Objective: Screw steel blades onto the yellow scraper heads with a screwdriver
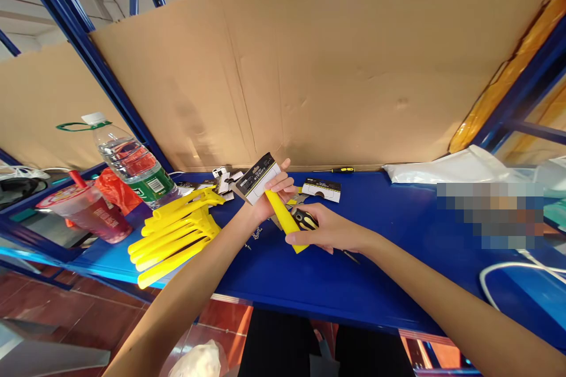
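- Handle (285, 216), yellow, one: in both hands above the worktop (398, 229); we judge it light, stiff, smooth enough to slip, hardly fragile; best taken round the shaft.
- Left hand (275, 193): fingers loosely curled about its far end, beside a printed card (256, 181).
- Right hand (325, 226): fingers wrapped round a screwdriver (305, 219), thumb against the handle's near end.
- Similar yellow pieces (177, 238): piled at left.

Held tool (283, 217): solid yellow. Its card (260, 181): black top band, white below, thin yellow line between. Screwdriver handle (305, 219): black, pale yellow marks. Tool pile (200, 225): all yellow. Worktop (420, 217): deep blue. Cardboard backing (345, 70): plain brown. Bottle (126, 156): clear, green label (154, 186), white cap (94, 118). Cup (95, 212): reddish pink, red straw (78, 179). Floor tiles (99, 318): reddish brown. Trousers (278, 344): black.
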`<state>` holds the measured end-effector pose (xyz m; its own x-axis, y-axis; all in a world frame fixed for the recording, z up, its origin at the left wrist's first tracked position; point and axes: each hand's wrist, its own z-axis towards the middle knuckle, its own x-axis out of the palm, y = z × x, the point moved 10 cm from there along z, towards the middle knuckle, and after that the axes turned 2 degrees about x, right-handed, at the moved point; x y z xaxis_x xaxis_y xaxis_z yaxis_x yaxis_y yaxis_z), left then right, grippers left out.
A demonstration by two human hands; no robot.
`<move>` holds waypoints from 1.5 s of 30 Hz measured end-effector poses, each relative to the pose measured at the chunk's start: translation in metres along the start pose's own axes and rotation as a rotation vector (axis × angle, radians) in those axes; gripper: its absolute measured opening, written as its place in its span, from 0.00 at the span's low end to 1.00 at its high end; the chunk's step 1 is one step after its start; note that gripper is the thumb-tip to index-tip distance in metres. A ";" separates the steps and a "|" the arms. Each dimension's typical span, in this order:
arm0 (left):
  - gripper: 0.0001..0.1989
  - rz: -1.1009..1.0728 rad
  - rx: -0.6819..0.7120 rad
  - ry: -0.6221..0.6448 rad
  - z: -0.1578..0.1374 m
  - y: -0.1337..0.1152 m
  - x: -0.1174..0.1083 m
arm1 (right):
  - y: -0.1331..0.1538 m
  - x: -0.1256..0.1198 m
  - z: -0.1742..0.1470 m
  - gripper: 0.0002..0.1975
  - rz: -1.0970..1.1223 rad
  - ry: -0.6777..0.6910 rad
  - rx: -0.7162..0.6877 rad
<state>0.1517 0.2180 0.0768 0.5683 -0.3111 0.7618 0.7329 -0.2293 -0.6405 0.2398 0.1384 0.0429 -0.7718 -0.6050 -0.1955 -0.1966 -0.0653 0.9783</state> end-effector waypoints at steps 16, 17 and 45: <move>0.22 0.029 -0.111 -0.177 0.020 0.018 -0.036 | 0.005 -0.046 0.004 0.23 0.409 -0.277 -0.127; 0.23 0.023 -0.098 -0.187 0.020 0.017 -0.036 | 0.004 -0.051 0.004 0.23 0.414 -0.312 -0.132; 0.23 0.538 0.016 -0.099 0.019 0.013 -0.030 | -0.007 -0.105 -0.006 0.29 0.227 -0.675 -0.157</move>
<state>0.1516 0.2420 0.0470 0.8966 -0.2922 0.3329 0.3340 -0.0476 -0.9414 0.3260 0.1973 0.0574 -0.9980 0.0010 0.0634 0.0627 -0.1401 0.9882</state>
